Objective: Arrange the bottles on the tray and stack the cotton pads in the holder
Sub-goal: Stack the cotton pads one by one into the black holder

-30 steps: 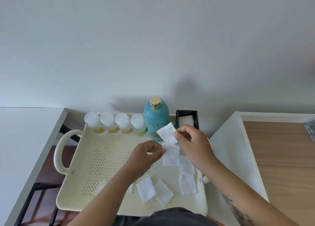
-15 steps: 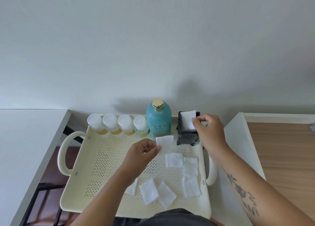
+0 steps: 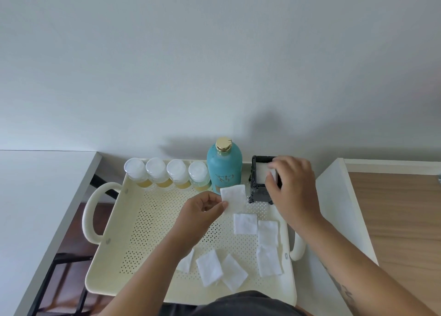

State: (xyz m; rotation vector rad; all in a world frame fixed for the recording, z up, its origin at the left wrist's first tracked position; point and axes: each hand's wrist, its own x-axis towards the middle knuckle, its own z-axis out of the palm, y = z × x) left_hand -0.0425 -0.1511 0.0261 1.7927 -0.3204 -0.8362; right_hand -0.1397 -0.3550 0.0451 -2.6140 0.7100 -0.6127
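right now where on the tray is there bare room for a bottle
Free: the left half of the tray, between the small bottles, the left handle and the left hand pinching a pad. Crowded: loose pads cover the right side and front; the right hand is over the holder at back right.

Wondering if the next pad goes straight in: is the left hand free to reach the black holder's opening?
Probably not yet. The right hand sits over the black holder, its fingers across the opening, so the left hand with its cotton pad must wait.
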